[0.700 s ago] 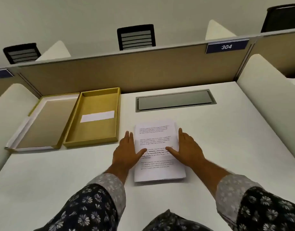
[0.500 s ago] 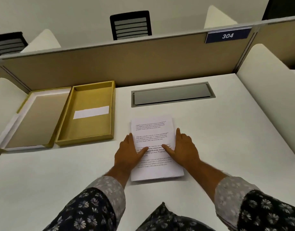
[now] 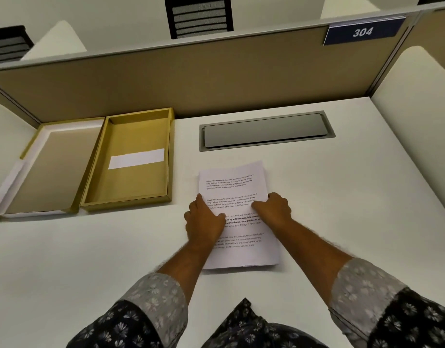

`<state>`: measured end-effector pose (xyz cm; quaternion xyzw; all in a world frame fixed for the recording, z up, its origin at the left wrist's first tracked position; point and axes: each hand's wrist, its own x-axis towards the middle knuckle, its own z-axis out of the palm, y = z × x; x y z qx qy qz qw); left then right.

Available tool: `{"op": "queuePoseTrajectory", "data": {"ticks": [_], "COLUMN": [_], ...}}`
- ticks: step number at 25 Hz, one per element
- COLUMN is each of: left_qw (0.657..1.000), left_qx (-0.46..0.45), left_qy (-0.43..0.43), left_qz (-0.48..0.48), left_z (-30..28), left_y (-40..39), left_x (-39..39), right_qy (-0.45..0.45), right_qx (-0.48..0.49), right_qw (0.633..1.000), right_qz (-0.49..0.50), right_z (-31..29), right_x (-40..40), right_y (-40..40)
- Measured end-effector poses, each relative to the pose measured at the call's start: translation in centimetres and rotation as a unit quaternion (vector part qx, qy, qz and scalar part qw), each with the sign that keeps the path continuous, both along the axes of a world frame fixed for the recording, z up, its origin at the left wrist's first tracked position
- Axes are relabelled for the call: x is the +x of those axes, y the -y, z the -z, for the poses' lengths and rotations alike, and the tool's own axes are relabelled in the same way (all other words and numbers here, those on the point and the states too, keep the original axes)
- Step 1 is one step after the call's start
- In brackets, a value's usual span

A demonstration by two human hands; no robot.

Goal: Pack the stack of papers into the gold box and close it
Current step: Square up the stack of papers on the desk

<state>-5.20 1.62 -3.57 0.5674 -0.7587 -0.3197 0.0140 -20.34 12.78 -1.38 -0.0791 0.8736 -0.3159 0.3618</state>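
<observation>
Gripping a stack of papers (image 3: pixel 235 197) by its two long edges, a person's left hand (image 3: pixel 204 218) and right hand (image 3: pixel 273 209) curl around the sheets, thumbs on top. The stack lies flat on a white desk (image 3: pixel 354 209), near the middle. To its left, just apart, sits the open gold box (image 3: pixel 131 159) with a white label (image 3: pixel 136 158) inside. The box's lid (image 3: pixel 48 167) lies upturned, touching the box's left side. A grey cable hatch (image 3: pixel 265 130) is set into the desk behind the papers. A tan divider (image 3: pixel 216 76) carries a blue sign (image 3: pixel 363 32) reading 304. The printed text is too small to read fully. Whether the fingers reach beneath the sheets cannot be told.
</observation>
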Motion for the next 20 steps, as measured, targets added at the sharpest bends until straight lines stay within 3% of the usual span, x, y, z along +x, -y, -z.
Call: {"op": "queuePoseTrajectory", "data": {"ticks": [2,6,11,16,20], "left_qw": [1.0,1.0,0.981,0.927,0.841], "left_qx": [0.004,0.01,0.097,0.229,0.323], "left_qy": [0.003,-0.006,-0.148,-0.268,-0.425], "left_qz": [0.0,0.001,-0.078,-0.128,-0.084], "left_z": [-0.1,-0.2,0.9,-1.3,-4.1], "left_y": [0.3,0.6,1.5,2.3,2.1], "left_x": [-0.2,-0.1,1.6,2.9,5.9], "right_qy": [-0.017,0.025,0.099,0.045,0.005], "right_qx": [0.006,-0.095,-0.161,-0.269,-0.386], "right_qw": [1.0,0.995,0.982,0.962,0.92], "right_qz": [-0.007,0.001,-0.017,-0.035,-0.072], "right_z": [-0.3,-0.5,-1.0,-2.5,-5.9], "right_x": [0.5,0.6,-0.2,2.4,3.8], "right_y": [0.1,0.5,-0.3,-2.4,-6.0]}}
